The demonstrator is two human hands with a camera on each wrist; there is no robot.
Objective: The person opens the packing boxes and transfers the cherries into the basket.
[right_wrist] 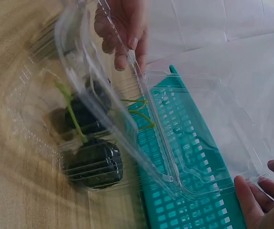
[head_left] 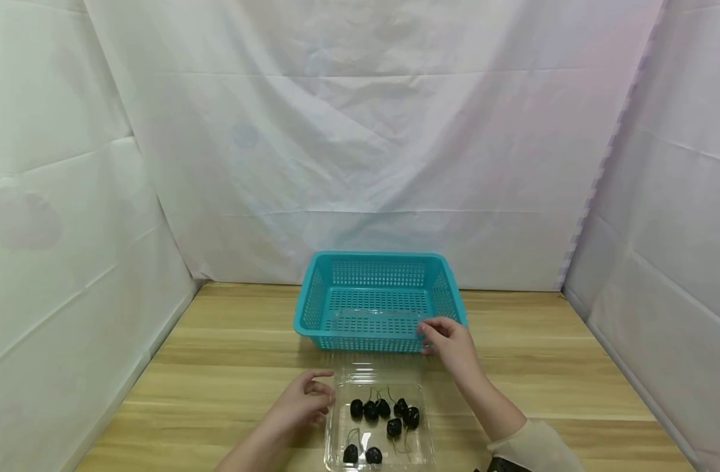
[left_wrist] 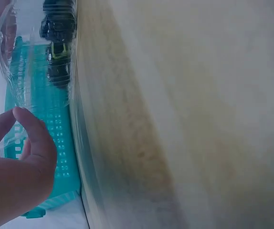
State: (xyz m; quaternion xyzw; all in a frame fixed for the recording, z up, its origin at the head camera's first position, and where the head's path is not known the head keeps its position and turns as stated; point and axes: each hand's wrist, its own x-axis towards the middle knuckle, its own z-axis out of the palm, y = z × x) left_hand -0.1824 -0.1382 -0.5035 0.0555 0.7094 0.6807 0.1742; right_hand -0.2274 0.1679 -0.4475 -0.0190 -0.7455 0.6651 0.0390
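Note:
A clear plastic clamshell box [head_left: 329, 438] stands on the table with several dark cherries [head_left: 370, 412] inside, some with thin green stems [right_wrist: 69, 107]. Its transparent lid [head_left: 374, 314] is raised on the far side, in front of the basket. My right hand [head_left: 451, 344] pinches the lid's right edge between thumb and fingers. At the box's left side, my left hand [head_left: 305, 401] has bent fingers at the rim; in the left wrist view its thumb and finger [left_wrist: 29, 125] meet at the clear edge.
A turquoise slotted basket [head_left: 301, 321] stands right behind the box, near the back of the wooden table [head_left: 230, 367]. White cloth sheets [head_left: 360, 144] hang at the back and both sides.

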